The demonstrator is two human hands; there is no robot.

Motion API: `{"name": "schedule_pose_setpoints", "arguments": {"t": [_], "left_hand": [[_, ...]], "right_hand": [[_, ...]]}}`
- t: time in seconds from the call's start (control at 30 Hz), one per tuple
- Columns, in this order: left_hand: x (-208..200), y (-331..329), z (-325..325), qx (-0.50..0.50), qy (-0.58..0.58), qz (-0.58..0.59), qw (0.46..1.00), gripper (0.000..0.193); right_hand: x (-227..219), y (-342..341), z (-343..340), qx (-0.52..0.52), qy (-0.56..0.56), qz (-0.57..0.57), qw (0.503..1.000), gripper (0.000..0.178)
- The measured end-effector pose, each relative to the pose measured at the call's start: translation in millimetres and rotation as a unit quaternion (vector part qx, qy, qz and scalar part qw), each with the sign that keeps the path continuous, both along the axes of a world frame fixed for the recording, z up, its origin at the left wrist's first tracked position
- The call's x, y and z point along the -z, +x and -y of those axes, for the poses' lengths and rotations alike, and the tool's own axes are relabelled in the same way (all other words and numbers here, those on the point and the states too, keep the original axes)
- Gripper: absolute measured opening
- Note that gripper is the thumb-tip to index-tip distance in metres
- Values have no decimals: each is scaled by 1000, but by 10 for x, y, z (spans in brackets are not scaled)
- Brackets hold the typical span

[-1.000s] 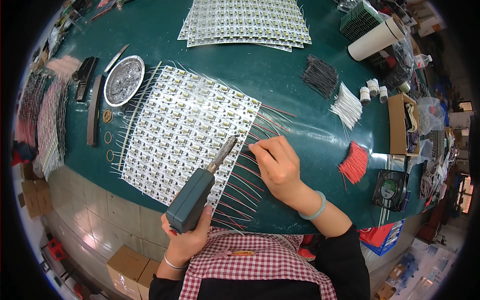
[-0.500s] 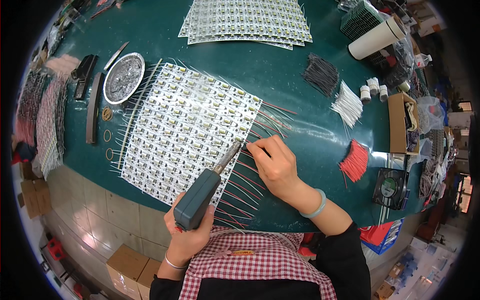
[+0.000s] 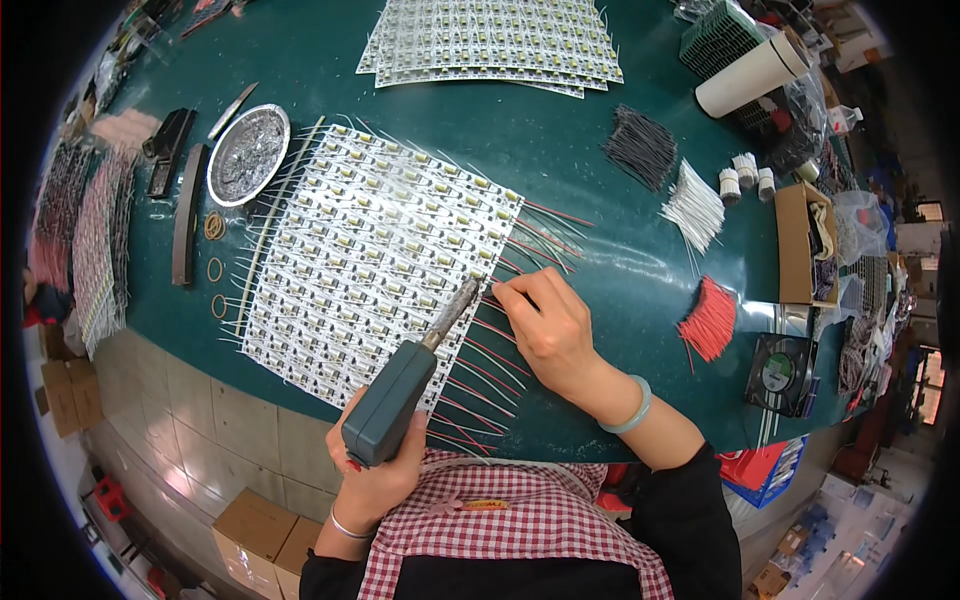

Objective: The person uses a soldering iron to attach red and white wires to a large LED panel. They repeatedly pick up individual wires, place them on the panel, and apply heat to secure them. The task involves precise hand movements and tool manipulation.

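A white panel of small circuit boards (image 3: 345,250) lies on the green table, with rows of yellowish components on it and red and white wires (image 3: 490,380) sticking out past its right edge. My left hand (image 3: 385,470) is closed round the handle of a dark green soldering gun (image 3: 390,400). Its metal tip reaches up to the panel's right edge. Just beside that tip, my right hand (image 3: 548,325) pinches a thin wire at the edge; the fingers hide most of it.
Left of the panel are a round dish of grey scraps (image 3: 248,158), a dark bar (image 3: 188,215) and rubber bands (image 3: 214,227). Bundles of black (image 3: 640,148), white (image 3: 694,208) and red wires (image 3: 707,318) lie to the right. More panels (image 3: 495,45) are stacked at the back.
The soldering gun has shifted slightly left, its tip still at the panel's right edge. My right hand has barely moved.
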State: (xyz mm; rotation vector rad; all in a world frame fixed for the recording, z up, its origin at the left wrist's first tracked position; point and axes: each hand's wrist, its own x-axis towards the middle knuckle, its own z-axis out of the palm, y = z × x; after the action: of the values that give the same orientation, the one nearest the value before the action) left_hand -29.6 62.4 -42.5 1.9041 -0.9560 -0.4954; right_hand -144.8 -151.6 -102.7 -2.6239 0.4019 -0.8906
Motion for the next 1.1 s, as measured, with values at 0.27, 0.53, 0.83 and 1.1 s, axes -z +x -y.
{"name": "schedule_pose_setpoints", "arguments": {"t": [0.27, 0.53, 0.83, 1.1], "left_hand": [[18, -23, -38, -20, -19, -7, 1000, 19], [6, -74, -114, -70, -11, -53, 996, 21], [26, -65, -191, -47, -25, -35, 998, 21], [36, -57, -180, -12, -26, -14, 1000, 20]], "right_hand": [[1, -4, -3, 5, -4, -2, 1000, 24], [-123, -40, -100, 8, -27, 27, 999, 25], [-25, -68, -218, 12, 16, 2, 1000, 24], [-16, -70, -220, 8, 21, -7, 1000, 24]]}}
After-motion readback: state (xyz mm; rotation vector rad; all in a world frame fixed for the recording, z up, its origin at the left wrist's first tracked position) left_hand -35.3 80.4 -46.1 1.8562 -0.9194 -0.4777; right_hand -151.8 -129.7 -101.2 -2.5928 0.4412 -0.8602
